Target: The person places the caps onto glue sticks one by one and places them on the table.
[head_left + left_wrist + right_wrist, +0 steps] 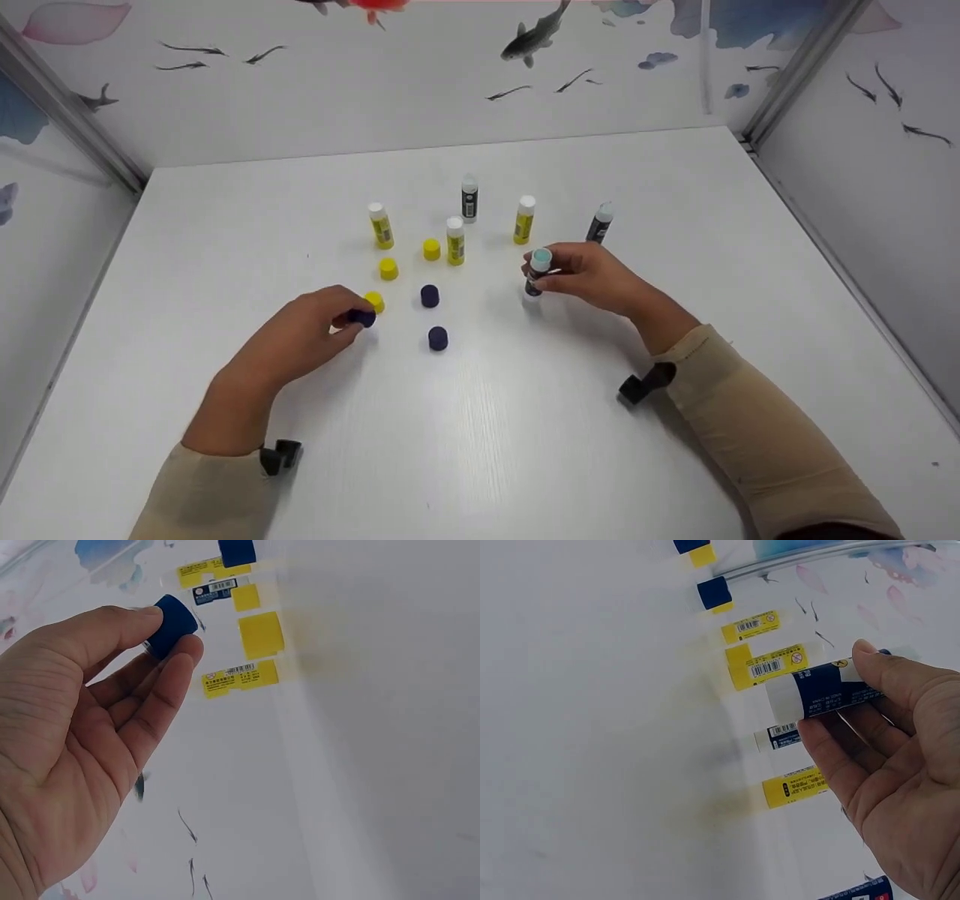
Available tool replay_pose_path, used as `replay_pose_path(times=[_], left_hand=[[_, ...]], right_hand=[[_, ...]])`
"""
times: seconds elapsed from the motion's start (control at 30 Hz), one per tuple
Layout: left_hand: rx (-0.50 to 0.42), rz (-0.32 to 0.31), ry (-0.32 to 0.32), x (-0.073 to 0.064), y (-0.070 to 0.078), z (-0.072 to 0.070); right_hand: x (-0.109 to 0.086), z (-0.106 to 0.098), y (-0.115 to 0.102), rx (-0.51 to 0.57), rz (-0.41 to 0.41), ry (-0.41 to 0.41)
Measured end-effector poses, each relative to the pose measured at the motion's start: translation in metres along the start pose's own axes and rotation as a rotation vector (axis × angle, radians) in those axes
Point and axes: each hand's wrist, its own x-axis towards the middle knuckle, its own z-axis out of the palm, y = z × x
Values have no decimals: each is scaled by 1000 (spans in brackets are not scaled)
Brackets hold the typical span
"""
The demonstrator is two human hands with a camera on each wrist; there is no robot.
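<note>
My left hand [296, 334] pinches a dark blue cap [363, 318] between thumb and fingers, close beside a yellow cap [374, 301]. The left wrist view shows the same blue cap [172, 624] at the fingertips. Over on the right, my right hand [592, 276] grips an uncapped dark blue glue stick [534, 279], held nearly upright with its pale green top showing. Its white base [784, 700] points toward the table in the right wrist view. Two more dark blue caps, one farther [430, 295] and one nearer [438, 338], stand between the hands.
Three uncapped yellow glue sticks, left [382, 229], middle [456, 244] and right [524, 221], stand farther back. Dark glue sticks stand behind them [469, 201] and behind my right hand [599, 223]. Two more yellow caps [388, 269] lie left of centre. Printed walls [420, 97] enclose the white table [480, 435].
</note>
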Motion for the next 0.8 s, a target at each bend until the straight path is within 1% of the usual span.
replay_pose_path(times=[0.2,0.3,0.5,0.7,0.8], left_hand=[[4,9,12,2,4,-1],[-2,28,21,3,6,-3],[-36,71,47,4,9,-7],[-51,87,62,6,15,-9],[-54,96,73,8,18,-11]], right_hand=[[-3,-1,-3,-8,-18,-10],[-3,-1,-4,-6,-23,-12],[-4,0,-7,-23,-10,-1],[-4,2,-9,-8,6,2],[-2,4,-12,-21,9,-1]])
